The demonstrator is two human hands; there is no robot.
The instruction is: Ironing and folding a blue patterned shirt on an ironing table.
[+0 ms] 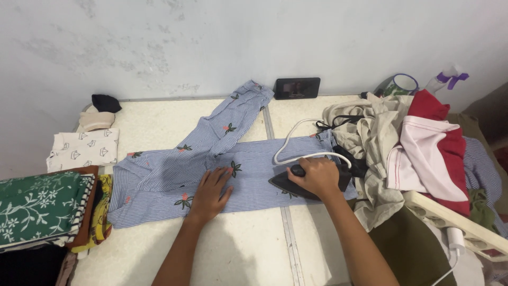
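Head view, looking down: my left hand (pixel 210 189) lies flat and open, fingers spread, palm pressed on the blue-and-white striped cotton garment with small red flower prints (pixel 180 172). It grips nothing; it only rests on the cloth, near the middle of the garment's long horizontal panel.

My right hand (pixel 316 176) is curled tight around the handle of the dark electric iron (pixel 296 182), knuckles up. The iron sits flat on the same striped garment, its pointed tip aimed towards my left hand, and the two are near each other but apart. A white cord (pixel 296 142) loops from the iron up across the cloth.

The garment is spread across the pale flat surface (pixel 248 243), stretching from my left side to under the iron on the right, with one sleeve or leg angled up towards the wall. Just right of my right hand is a heap of crumpled beige, red and pink clothes (pixel 407 143). To the far left of my left hand sits a stack of folded fabrics topped by a green floral piece (pixel 37 206), with a folded white printed cloth (pixel 83 148) behind it. A small black rectangular device (pixel 297 88) leans at the wall.
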